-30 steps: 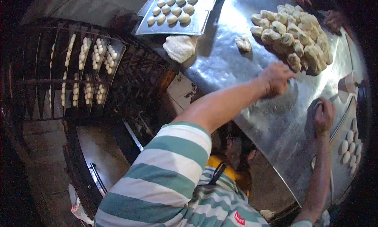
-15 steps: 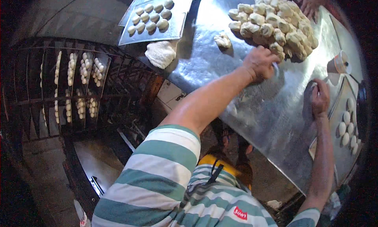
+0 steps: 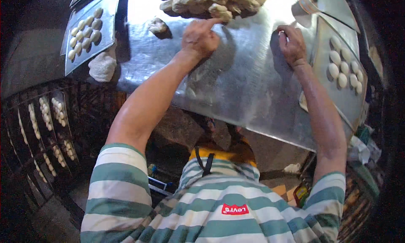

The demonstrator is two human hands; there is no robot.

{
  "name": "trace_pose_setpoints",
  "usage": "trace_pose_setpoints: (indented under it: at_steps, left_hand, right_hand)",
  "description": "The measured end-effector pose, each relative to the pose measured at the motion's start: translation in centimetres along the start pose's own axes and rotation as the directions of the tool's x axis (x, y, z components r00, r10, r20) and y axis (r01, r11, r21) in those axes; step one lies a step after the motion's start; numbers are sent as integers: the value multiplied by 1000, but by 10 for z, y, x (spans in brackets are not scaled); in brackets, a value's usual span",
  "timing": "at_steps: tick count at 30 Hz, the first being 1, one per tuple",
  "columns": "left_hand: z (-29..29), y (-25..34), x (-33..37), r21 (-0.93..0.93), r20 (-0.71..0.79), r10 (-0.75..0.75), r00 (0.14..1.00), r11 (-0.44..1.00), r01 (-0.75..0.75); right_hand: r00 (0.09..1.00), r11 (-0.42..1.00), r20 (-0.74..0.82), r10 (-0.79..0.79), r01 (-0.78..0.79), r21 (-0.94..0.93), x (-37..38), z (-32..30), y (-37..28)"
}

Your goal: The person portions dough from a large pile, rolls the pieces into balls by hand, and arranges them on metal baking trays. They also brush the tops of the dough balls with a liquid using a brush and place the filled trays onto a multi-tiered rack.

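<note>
My left hand (image 3: 201,38) is over the metal table, its index finger stretched out to the near edge of a heap of dough pieces (image 3: 181,5). The fingertip meets or nearly meets a dough lump (image 3: 220,12) at the front of the heap; the other fingers are folded. A single lump of dough (image 3: 157,26) lies to the left of this hand. My right hand (image 3: 292,45) is closed, fingers curled, above the right part of the table. A small pale spot shows at its fingertips, too small to name.
A tray (image 3: 110,30) of round dough balls is at the left, with a pale cloth-like bundle (image 3: 102,67) beside it. At the right lie a tray (image 3: 327,93) of oval dough balls and a white tub (image 3: 309,2). A dark rack (image 3: 78,99) with loaded trays stands lower left.
The view has swung, so the table now lies straighter ahead and the heap is partly cut off. My left index finger now stretches out toward the heap. My right hand stays curled.
</note>
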State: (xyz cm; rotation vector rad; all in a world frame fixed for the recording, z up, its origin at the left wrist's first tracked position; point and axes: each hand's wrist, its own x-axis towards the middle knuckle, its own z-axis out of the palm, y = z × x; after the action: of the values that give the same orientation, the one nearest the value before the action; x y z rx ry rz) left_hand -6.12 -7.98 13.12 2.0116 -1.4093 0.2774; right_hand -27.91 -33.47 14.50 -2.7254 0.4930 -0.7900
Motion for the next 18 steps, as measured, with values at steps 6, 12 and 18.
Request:
trace_pose_setpoints:
  at_steps: [6,12,18]
  left_hand:
    - [-11,32,-37,-33,198,-37,979,998,44]
    - [3,-5,9,91,12,12,1000,996,-13]
    - [-9,28,-34,-19,108,-91,990,995,94]
  right_hand:
    - [995,994,88,-54,45,104,-24,7,-49]
    - [994,995,-44,-96,97,33,13,18,-3]
    - [996,989,31,-84,80,125,-21,16,-34]
